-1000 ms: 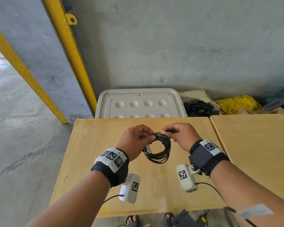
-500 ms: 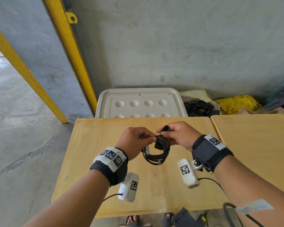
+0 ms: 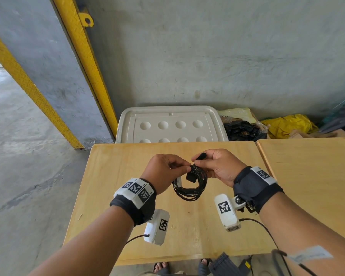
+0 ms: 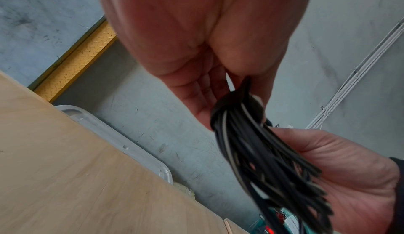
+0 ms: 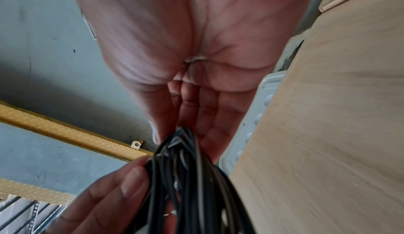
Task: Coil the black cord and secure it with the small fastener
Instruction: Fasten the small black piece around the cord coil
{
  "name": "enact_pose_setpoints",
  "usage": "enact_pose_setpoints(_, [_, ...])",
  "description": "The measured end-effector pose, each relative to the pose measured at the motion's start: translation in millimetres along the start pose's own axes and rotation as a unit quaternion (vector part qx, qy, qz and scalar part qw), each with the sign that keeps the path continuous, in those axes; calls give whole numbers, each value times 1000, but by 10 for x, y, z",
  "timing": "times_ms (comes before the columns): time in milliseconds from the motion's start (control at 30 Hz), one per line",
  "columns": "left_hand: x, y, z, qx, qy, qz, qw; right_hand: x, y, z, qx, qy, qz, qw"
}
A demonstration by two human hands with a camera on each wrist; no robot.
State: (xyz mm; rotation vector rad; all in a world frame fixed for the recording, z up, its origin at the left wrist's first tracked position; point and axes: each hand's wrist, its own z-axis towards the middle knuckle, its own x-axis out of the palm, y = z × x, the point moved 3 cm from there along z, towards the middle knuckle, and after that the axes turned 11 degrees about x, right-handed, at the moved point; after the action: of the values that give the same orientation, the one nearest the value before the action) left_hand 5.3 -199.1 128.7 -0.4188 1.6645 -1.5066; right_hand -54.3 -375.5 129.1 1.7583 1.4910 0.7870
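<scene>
We hold a coiled black cord [image 3: 189, 186] in the air above a wooden table [image 3: 112, 186], a little nearer the table's far edge than its near edge. Our left hand [image 3: 163, 172] pinches the top of the coil from the left, fingers curled around the bunched strands. Our right hand [image 3: 219, 166] meets it from the right, thumb and fingers clamped on a small black strap [image 3: 200, 156]; one end sticks up past the knuckles, and another part hangs inside the coil's ring. In the left wrist view, the strap [image 4: 231, 99] loops around the gathered strands of the cord [image 4: 262, 160] just below the fingertips. We cannot tell whether it is fastened. In the right wrist view, the cord [image 5: 192, 177] fans down from between both hands; the picture is blurred.

Beyond the table's far edge, a pale plastic lid [image 3: 171, 124] with round dimples lies against a grey wall. To the table's right, touching or just beside it, stands a second wooden table [image 3: 311, 176]. A yellow bar [image 3: 86, 62] leans up the wall beyond the table's far left corner.
</scene>
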Motion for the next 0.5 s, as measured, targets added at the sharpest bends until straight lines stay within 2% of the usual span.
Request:
enact_pose_setpoints(267, [0,16,23,4,-8,-2,1000,76,-32,-55,11,28,37,999])
enact_pose_setpoints(400, [-7,13,13,7,10,12,1000,76,-59,-47,1,-3,34,999])
enact_pose_setpoints(500, [-37,16,-3,6,49,23,999,67,-71,-36,-16,-28,27,999])
